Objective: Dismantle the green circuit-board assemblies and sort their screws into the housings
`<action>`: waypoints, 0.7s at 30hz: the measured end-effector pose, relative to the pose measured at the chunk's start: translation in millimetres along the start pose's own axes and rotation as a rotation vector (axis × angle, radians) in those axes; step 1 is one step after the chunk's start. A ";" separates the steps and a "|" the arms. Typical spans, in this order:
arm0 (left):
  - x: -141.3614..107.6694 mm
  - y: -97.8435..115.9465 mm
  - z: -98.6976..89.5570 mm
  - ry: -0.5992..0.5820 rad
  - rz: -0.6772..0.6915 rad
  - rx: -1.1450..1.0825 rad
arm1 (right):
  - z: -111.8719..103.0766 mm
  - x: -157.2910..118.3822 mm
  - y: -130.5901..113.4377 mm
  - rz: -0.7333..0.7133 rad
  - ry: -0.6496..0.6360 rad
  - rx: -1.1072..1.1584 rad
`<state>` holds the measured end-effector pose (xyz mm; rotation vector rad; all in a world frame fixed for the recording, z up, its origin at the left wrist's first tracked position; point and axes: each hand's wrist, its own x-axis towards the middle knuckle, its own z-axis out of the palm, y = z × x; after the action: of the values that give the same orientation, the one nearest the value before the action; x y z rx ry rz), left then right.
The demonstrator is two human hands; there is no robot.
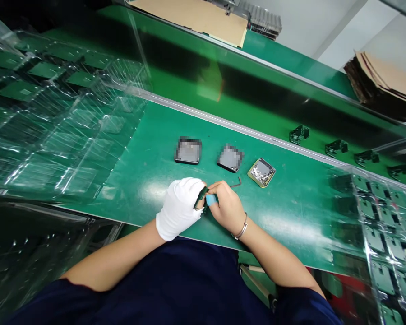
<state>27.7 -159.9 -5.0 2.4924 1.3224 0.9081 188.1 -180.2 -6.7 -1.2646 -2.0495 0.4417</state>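
Observation:
My left hand [182, 207], in a white glove, is closed around a small green circuit board [201, 197], tilted on edge above the bench. The bare fingers of my right hand [227, 205] pinch at the board's right edge. Something light blue [210, 199] shows at the right thumb; whether it is tape on the thumb or a separate film I cannot tell. Beyond the hands lie two dark-rimmed square units [188, 152] with grey faces, partly blurred out, and a square module [262, 172] with exposed circuitry. Close to my right fingers lies a thin L-shaped hex key [237, 183].
Clear plastic trays holding green boards [47, 70] cover the left side, and another tray [385, 216] stands at the right. Several small dark parts [299, 134] line the back right ledge. Cardboard sheets [385, 81] rest on the shelf above the green bench [149, 144].

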 end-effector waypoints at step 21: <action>-4.0 -25.2 3.5 -0.152 -0.244 -0.491 | -46.4 85.5 93.8 0.315 -0.311 -0.853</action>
<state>10.7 -147.8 -20.1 1.9399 1.1533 0.8443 256.0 -63.7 2.0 -2.1433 -2.4048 -0.1562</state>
